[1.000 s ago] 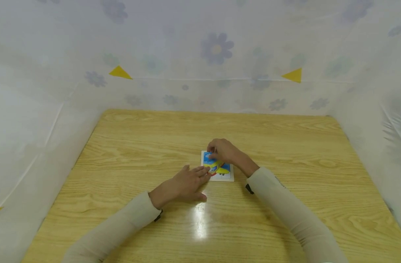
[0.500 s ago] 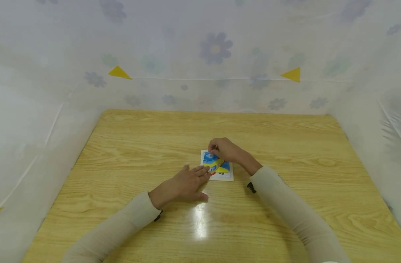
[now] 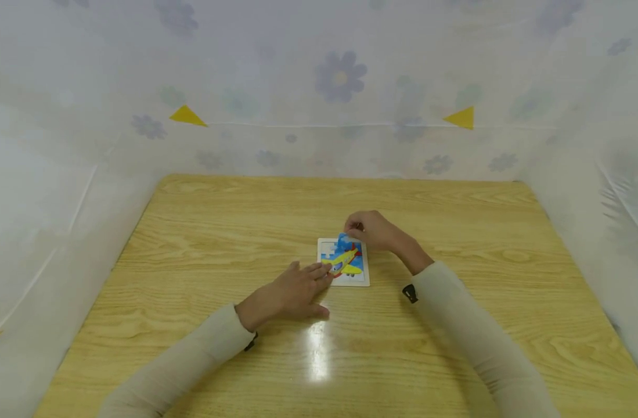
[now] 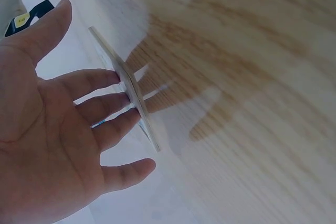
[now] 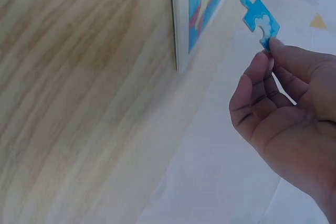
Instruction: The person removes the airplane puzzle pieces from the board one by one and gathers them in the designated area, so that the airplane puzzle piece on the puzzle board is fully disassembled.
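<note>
A small white-framed jigsaw puzzle (image 3: 352, 278) with a yellow and red airplane lies on the table. The left hand (image 3: 295, 292) rests its straight fingers on the puzzle's left side; in the left wrist view the fingertips of that hand (image 4: 58, 124) touch the frame's edge (image 4: 139, 95). Between thumb and fingertips the right hand (image 3: 376, 231) pinches a blue puzzle piece (image 3: 343, 240) with a white cloud, over the frame's top edge. The right wrist view shows this piece (image 5: 261, 18) raised off the puzzle (image 5: 182, 30), held by the right hand (image 5: 294, 100). A pale gap shows at the puzzle's upper left.
The wood-grain table (image 3: 235, 220) extends around the puzzle. Behind it and at both sides hangs a pale flowered curtain (image 3: 277, 75) with yellow triangles (image 3: 189, 115). Dark wrist straps show at both sleeve cuffs.
The right hand has moved up and right, lifting the blue piece out of the puzzle's upper-left area, where a pale gap now shows. The left hand has stayed in place.
</note>
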Available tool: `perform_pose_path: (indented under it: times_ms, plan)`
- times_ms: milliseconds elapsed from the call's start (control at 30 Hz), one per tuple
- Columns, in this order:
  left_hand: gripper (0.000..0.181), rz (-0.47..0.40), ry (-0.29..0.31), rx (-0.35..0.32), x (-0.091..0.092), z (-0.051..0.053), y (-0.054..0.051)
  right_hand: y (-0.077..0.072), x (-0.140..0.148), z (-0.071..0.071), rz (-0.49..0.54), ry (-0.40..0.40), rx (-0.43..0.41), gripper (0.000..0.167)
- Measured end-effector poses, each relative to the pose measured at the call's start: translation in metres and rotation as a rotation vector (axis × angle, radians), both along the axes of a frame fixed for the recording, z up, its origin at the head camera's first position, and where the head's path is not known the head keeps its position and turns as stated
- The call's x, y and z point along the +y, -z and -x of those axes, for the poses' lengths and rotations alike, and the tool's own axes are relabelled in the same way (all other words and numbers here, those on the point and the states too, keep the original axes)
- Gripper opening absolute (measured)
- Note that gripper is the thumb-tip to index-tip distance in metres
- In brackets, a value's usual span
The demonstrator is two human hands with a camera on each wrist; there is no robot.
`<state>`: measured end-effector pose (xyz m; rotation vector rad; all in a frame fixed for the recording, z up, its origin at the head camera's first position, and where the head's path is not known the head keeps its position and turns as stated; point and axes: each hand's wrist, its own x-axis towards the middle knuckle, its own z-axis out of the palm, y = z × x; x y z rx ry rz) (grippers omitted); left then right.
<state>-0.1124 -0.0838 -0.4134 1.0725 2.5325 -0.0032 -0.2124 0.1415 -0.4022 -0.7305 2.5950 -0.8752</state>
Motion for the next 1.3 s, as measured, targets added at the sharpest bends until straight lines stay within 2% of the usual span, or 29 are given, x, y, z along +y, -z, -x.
perform_pose_path:
  times_ms: [367, 533, 767, 1133, 1300]
  plan:
    - [0.077, -0.011, -0.006, -0.004, 0.0, 0.0, 0.001, -0.003, 0.028, 0.003, -0.011, 0.079, 0.028, 0.018]
    - [0.076, -0.021, -0.006, 0.002, 0.0, -0.001, 0.0, -0.001, 0.042, 0.004, -0.024, 0.114, 0.008, 0.019]
    - [0.077, -0.001, -0.003, 0.017, 0.0, 0.0, 0.002, 0.005, 0.06, 0.008, -0.058, 0.129, -0.006, 0.021]
    - [0.077, -0.001, 0.0, 0.017, -0.001, -0.001, 0.003, 0.001, 0.084, 0.012, -0.083, 0.163, -0.033, 0.022]
    - [0.077, -0.006, 0.002, 0.024, -0.001, 0.0, 0.003, 0.004, 0.093, 0.015, -0.092, 0.167, -0.045, 0.023]
